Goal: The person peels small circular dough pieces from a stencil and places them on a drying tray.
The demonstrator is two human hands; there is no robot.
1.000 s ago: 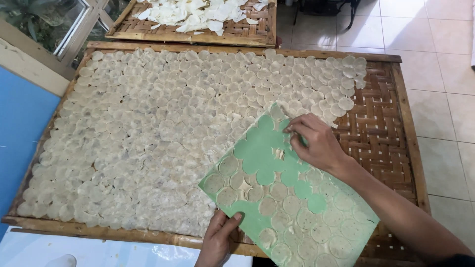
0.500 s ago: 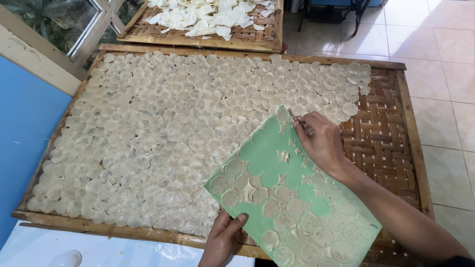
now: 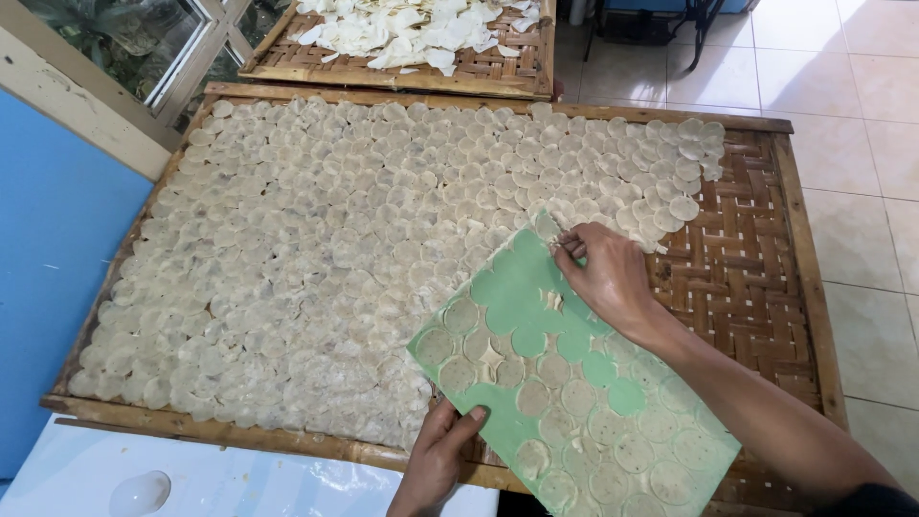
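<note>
While the left hand (image 3: 442,450) stays, the right hand (image 3: 605,278) has reached farther up the green sheet (image 3: 536,330).

Two woven bamboo trays: a large tray (image 3: 756,287) in front and a second tray (image 3: 498,81) behind it. One green sheet (image 3: 536,306), held by two hands, left hand (image 3: 436,460) and right hand (image 3: 608,278). Pale round wafers (image 3: 335,239) on the large tray far too many to count, several dozen more on the sheet, plus one heap of white pieces (image 3: 402,24) on the far tray.
</note>
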